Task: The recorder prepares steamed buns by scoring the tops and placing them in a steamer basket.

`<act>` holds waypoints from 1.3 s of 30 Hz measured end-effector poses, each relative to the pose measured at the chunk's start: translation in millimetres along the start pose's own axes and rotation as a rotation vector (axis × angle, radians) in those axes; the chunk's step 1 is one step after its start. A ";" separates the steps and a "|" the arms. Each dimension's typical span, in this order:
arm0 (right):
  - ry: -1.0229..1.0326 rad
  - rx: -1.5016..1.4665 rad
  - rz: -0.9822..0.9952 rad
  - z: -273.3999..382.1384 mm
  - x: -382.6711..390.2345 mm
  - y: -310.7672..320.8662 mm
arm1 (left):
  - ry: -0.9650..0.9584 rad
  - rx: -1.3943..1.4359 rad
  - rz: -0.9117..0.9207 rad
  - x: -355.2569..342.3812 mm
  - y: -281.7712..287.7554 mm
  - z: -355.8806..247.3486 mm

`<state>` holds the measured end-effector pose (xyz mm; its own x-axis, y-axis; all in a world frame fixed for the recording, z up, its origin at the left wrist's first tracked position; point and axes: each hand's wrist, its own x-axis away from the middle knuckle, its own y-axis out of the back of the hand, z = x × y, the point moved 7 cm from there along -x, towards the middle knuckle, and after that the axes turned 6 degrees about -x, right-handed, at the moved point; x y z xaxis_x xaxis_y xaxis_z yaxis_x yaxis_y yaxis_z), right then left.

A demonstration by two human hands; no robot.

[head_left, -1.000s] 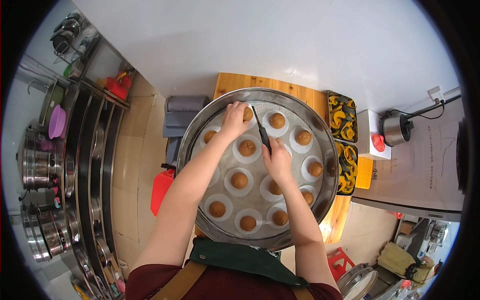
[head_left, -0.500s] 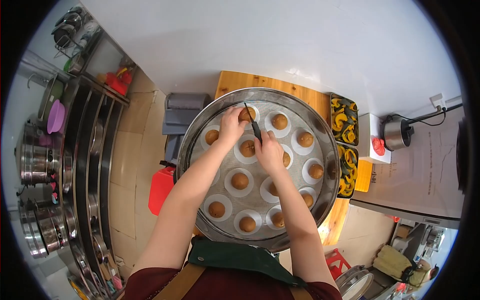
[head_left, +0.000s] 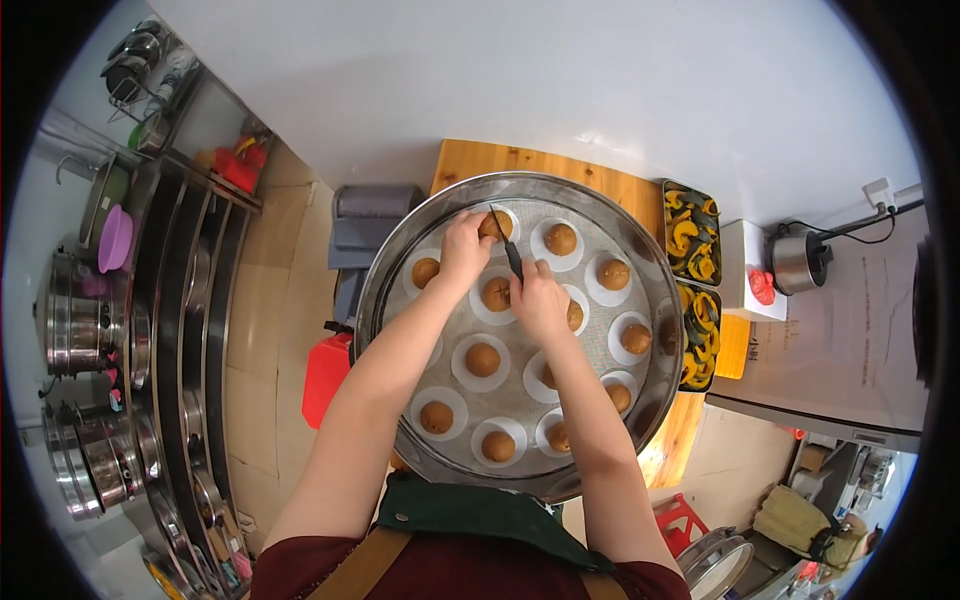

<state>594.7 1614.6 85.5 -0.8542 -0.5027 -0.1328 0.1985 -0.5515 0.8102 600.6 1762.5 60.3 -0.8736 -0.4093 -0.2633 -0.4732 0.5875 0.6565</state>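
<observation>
A large round steel steamer tray [head_left: 452, 459] with a mesh bottom holds several brown dough balls on white paper rounds; the one near the centre [head_left: 496, 294] has a cross cut in its top. My left hand [head_left: 466, 245] has its fingers closed on the left side of a dough ball [head_left: 496, 226] near the far rim. My right hand [head_left: 538, 298] grips the black handle of a knife [head_left: 513, 254], whose narrow blade lies across that ball, close beside my left fingertips.
The wooden table [head_left: 540, 158] meets a white wall. At right are two trays of pumpkin slices [head_left: 689, 240], a white box [head_left: 740, 275] and a steel pot [head_left: 800, 270]. At left are grey stacked items [head_left: 365, 225], a red container [head_left: 325, 380] and steel shelving [head_left: 190, 350].
My right hand and the knife have moved up and to the left, bringing the blade onto the dough ball beside my left fingers. My left hand has shifted only slightly.
</observation>
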 end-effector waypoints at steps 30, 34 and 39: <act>-0.380 -0.040 -0.273 -25.7 25.3 32.9 | -0.232 0.120 0.174 -8.7 -62.2 -71.2; -0.329 0.001 -0.282 -25.4 32.8 23.8 | -0.228 0.105 0.158 -9.6 -64.2 -67.9; -0.321 -0.007 -0.300 -20.9 35.3 21.6 | -0.225 0.084 0.158 -9.6 -68.2 -66.2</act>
<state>578.9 1571.0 86.4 -0.9804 -0.0880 -0.1764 -0.0785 -0.6466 0.7587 648.7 1680.2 64.9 -0.9360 -0.1485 -0.3190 -0.3289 0.6914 0.6432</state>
